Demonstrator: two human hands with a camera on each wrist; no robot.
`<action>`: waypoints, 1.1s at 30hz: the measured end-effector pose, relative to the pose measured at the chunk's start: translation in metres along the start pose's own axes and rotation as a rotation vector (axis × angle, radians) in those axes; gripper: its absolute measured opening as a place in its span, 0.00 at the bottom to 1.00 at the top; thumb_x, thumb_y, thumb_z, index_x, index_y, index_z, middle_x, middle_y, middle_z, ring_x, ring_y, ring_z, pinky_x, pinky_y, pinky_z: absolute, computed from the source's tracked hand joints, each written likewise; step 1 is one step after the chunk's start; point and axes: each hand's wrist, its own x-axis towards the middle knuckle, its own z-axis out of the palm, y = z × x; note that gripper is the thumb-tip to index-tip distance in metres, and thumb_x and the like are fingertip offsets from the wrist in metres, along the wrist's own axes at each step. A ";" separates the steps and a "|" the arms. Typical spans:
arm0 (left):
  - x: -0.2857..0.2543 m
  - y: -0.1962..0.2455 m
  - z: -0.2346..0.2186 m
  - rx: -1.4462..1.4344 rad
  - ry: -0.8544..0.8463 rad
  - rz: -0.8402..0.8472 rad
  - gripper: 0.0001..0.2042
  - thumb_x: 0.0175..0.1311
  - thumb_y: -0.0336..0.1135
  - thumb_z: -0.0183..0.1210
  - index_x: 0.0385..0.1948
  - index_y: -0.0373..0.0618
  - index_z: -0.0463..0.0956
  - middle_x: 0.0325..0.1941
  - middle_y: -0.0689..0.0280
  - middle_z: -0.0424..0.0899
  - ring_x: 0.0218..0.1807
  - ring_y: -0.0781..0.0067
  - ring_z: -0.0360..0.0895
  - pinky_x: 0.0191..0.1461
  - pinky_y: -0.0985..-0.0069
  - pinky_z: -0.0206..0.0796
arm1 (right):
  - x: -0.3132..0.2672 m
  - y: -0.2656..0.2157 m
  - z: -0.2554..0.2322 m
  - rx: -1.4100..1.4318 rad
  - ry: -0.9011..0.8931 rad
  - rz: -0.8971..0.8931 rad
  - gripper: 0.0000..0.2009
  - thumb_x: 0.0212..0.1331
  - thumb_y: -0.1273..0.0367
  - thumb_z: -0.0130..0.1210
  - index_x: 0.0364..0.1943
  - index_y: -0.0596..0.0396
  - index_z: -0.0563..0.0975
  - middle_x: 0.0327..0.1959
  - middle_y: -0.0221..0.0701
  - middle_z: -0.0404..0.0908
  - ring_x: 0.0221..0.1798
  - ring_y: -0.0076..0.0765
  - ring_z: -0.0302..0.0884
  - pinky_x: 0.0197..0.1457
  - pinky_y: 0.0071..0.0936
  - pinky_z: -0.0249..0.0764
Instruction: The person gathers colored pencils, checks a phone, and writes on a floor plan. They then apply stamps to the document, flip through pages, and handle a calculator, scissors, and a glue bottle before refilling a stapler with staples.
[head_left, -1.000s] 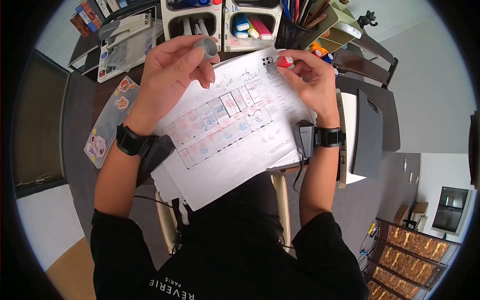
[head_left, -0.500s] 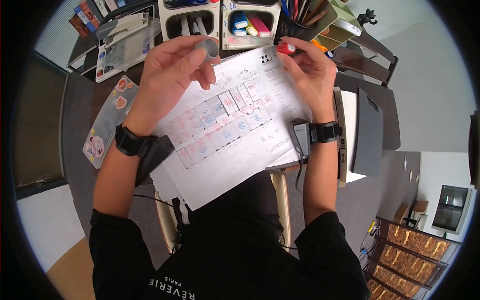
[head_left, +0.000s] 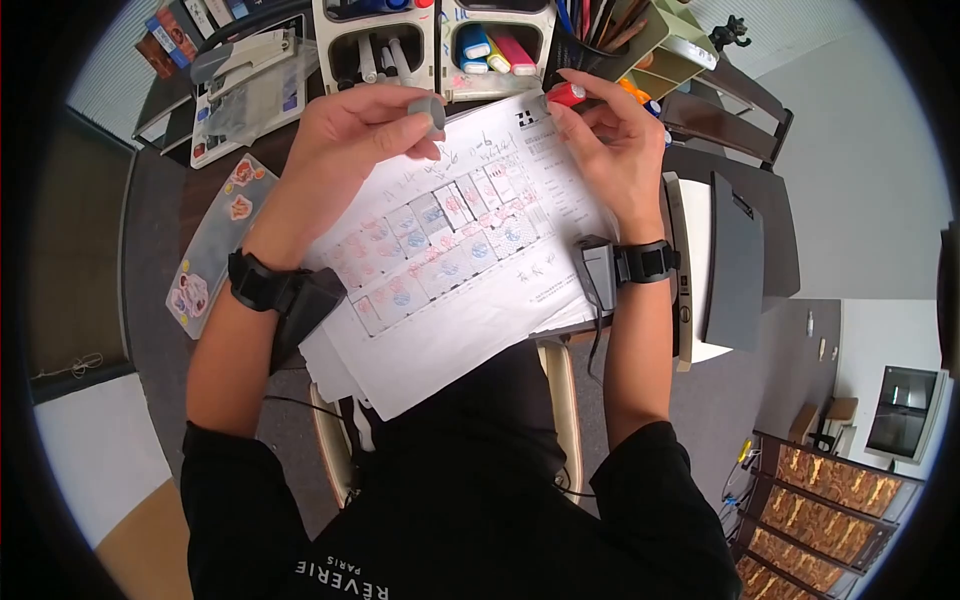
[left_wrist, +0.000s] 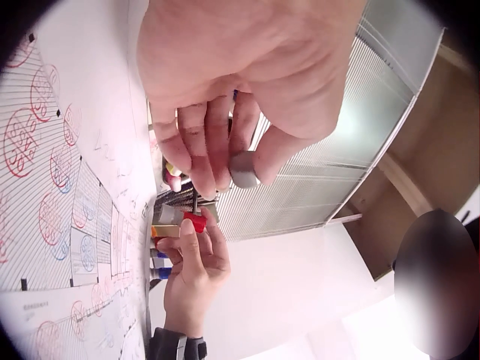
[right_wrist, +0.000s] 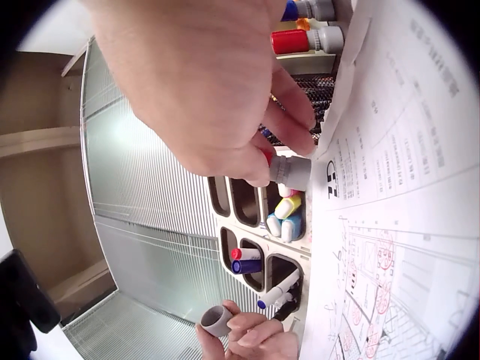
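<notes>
In the head view my left hand (head_left: 350, 135) pinches a small grey round cap (head_left: 427, 115) between thumb and fingers, over the upper left of the papers. Its hollow mouth shows in the right wrist view, where the cap (right_wrist: 216, 320) is at the bottom. My right hand (head_left: 622, 150) holds a round stamp with a red end (head_left: 567, 94) by thumb and fingertips, near the paper's top right corner. The stamp's grey part (right_wrist: 291, 172) points away from the palm. Between the hands lies a printed floor plan (head_left: 450, 250) covered with red and blue round marks.
Behind the paper stand a pen organizer (head_left: 440, 60) with markers and highlighters, and a black mesh pen cup. Another red stamp (right_wrist: 304, 40) is beside the right hand. A stickered case (head_left: 220, 240) lies at left, a box with a dark lid (head_left: 735, 265) at right.
My left hand has shifted slightly right and toward my body, turning the cap's mouth away from the head view. My right hand has moved slightly farther from my body and tilted the stamp sideways.
</notes>
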 end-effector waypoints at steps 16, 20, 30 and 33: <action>0.000 0.009 0.011 0.173 0.038 -0.079 0.15 0.68 0.29 0.61 0.54 0.33 0.78 0.50 0.58 0.87 0.48 0.75 0.83 0.53 0.79 0.75 | 0.001 -0.006 -0.005 0.037 0.036 -0.003 0.16 0.57 0.74 0.67 0.50 0.57 0.82 0.39 0.32 0.85 0.30 0.19 0.83 0.35 0.18 0.80; 0.001 0.007 0.014 0.164 -0.008 -0.113 0.15 0.68 0.29 0.62 0.53 0.33 0.79 0.47 0.60 0.87 0.46 0.77 0.84 0.51 0.81 0.74 | -0.001 0.003 -0.005 0.039 0.033 -0.036 0.15 0.55 0.75 0.68 0.49 0.56 0.83 0.37 0.30 0.86 0.30 0.18 0.80 0.35 0.18 0.79; -0.001 0.006 0.016 0.193 -0.043 -0.094 0.15 0.67 0.31 0.63 0.52 0.34 0.80 0.48 0.60 0.88 0.46 0.79 0.83 0.51 0.81 0.74 | -0.001 -0.008 -0.005 -0.088 -0.031 -0.060 0.15 0.53 0.74 0.69 0.46 0.55 0.84 0.36 0.32 0.86 0.27 0.21 0.80 0.31 0.20 0.78; 0.000 0.004 0.014 0.181 -0.040 -0.093 0.15 0.67 0.30 0.63 0.53 0.33 0.80 0.48 0.61 0.88 0.46 0.78 0.83 0.51 0.80 0.75 | -0.001 -0.006 -0.004 -0.093 -0.060 -0.062 0.14 0.53 0.75 0.69 0.46 0.55 0.84 0.37 0.32 0.86 0.26 0.22 0.80 0.31 0.20 0.78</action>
